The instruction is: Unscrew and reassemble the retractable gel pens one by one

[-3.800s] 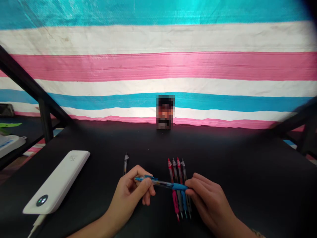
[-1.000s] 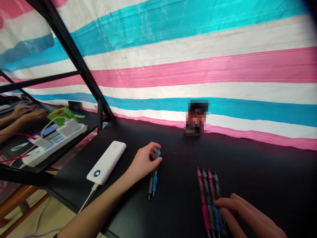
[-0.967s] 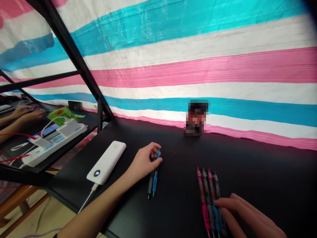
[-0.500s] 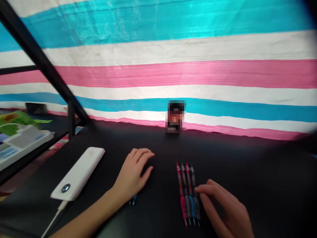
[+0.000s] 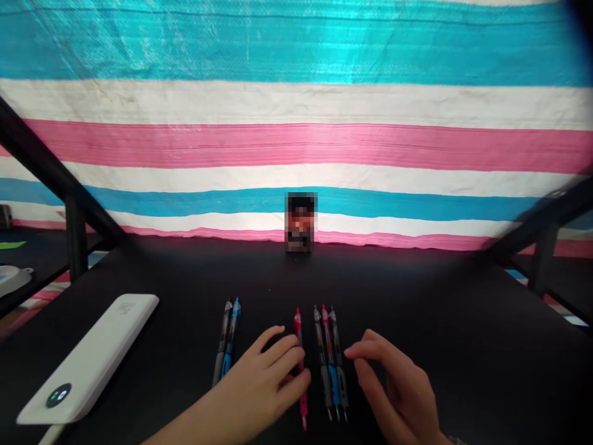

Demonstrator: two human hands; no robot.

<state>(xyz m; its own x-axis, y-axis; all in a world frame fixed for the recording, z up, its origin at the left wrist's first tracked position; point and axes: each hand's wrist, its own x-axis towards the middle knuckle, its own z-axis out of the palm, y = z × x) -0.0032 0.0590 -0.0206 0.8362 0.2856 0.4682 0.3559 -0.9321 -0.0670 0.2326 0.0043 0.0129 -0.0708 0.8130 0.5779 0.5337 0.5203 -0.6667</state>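
Note:
On the black table [image 5: 417, 309] a black pen and a blue pen [image 5: 230, 337] lie side by side at the left. A red pen [image 5: 300, 364] lies apart from a row of three pens [image 5: 330, 364] to its right. My left hand [image 5: 269, 383] rests on the table with its fingers on the red pen's middle. My right hand [image 5: 398, 386] hovers just right of the row, fingers loosely curled and apart, holding nothing.
A white power bank [image 5: 92, 358] with a cable lies at the left. A small blurred object [image 5: 301, 221] stands at the back against the striped tarp. Black frame bars [image 5: 55, 179] rise at the left and at the right.
My left hand left the black and blue pens at the left and moved right onto the red pen, which now lies apart from the row. The view swung back to centre.

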